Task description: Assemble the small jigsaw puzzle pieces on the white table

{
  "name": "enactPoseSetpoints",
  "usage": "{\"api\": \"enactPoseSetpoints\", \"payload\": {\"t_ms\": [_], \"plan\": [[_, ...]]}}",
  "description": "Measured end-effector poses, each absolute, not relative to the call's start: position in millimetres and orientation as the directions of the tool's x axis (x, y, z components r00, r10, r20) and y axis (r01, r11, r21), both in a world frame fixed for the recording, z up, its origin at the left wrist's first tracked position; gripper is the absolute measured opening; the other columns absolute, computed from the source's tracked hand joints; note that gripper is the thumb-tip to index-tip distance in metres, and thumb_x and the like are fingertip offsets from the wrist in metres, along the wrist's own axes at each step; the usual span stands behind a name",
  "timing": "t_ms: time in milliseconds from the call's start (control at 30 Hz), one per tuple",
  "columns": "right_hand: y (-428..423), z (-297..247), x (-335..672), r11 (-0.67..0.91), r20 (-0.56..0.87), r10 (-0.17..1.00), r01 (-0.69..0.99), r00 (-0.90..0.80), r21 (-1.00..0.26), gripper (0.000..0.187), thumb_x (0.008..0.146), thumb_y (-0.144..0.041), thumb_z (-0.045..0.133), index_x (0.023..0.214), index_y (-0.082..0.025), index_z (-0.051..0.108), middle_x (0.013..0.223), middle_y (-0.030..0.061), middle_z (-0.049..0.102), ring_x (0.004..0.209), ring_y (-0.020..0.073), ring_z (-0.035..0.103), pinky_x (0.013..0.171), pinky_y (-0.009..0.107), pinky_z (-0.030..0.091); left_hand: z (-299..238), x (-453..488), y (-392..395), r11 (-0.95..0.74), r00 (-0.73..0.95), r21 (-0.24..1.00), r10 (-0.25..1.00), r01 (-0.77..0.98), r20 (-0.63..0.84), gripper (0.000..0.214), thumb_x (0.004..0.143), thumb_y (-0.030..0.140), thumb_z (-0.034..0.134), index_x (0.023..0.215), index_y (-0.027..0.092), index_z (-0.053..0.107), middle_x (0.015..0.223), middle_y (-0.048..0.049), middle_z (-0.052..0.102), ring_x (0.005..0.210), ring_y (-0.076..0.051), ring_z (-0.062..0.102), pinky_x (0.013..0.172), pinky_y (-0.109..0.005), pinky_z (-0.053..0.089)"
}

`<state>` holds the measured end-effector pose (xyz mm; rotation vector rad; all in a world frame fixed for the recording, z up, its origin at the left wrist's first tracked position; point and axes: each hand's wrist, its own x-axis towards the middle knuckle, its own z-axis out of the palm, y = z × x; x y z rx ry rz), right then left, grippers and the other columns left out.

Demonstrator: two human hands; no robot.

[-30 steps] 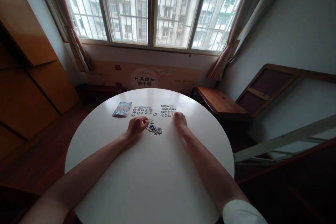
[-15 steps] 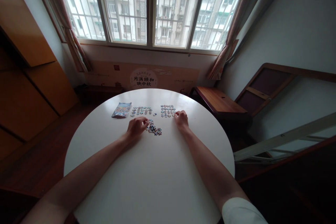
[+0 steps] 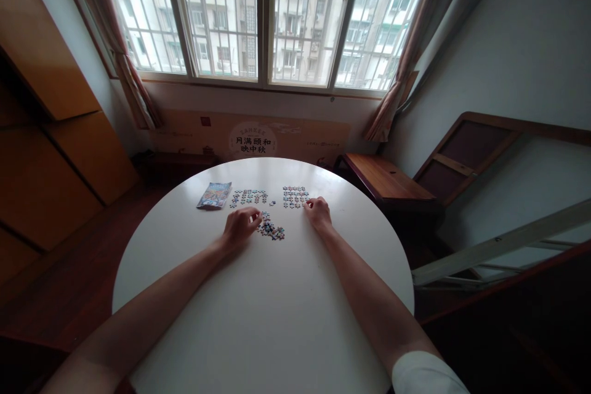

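My left hand rests at the left edge of a heap of jigsaw puzzle pieces, its fingers curled together; whatever they may hold is hidden. At the lower right corner of a block of puzzle pieces laid out in rows, my right hand pinches a puzzle piece, mostly covered by the fingertips. More rows of pieces lie behind my left hand. Between the two groups sits a small loose bit of puzzle. A colourful picture packet lies at the far left.
Everything lies on a round white table. Beyond its far edge stand a printed board and barred windows. A low wooden table is at the right, near a leaning metal ladder or frame. Wooden cabinets are at the left.
My right hand has shifted very slightly to the left, its fingertips lower along the block's right edge. My left hand stays beside the heap.
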<state>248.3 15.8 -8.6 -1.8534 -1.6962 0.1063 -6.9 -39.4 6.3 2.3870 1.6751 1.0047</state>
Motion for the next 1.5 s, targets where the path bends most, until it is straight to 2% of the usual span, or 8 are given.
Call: {"api": "enactPoseSetpoints", "payload": {"t_ms": [633, 1500], "plan": [[14.6, -6.1, 248.1, 0.044, 0.336, 0.929, 0.858, 0.153, -0.512, 0.019, 0.077, -0.021, 0.055, 0.085, -0.016, 0.071, 0.083, 0.0064, 0.062, 0.075, 0.0152, 0.057, 0.072, 0.024, 0.042, 6.0, -7.3, -39.6, -0.400, 0.201, 0.409, 0.871, 0.820, 0.449, 0.031, 0.085, 0.040, 0.043, 0.075, 0.021, 0.066, 0.070, 0.0017, 0.067, 0.061, -0.012, 0.058, 0.058, -0.022, 0.036], [18.0, -10.0, 250.3, 0.096, 0.357, 0.926, 0.839, 0.122, -0.536, 0.021, 0.077, -0.021, 0.056, 0.087, -0.017, 0.073, 0.085, 0.0063, 0.064, 0.074, 0.0146, 0.058, 0.072, 0.023, 0.043, 7.3, -6.6, -39.9, -0.405, 0.207, 0.403, 0.868, 0.821, 0.451, 0.032, 0.086, 0.039, 0.042, 0.072, 0.021, 0.065, 0.070, 0.0015, 0.067, 0.061, -0.012, 0.058, 0.057, -0.022, 0.036]]}}
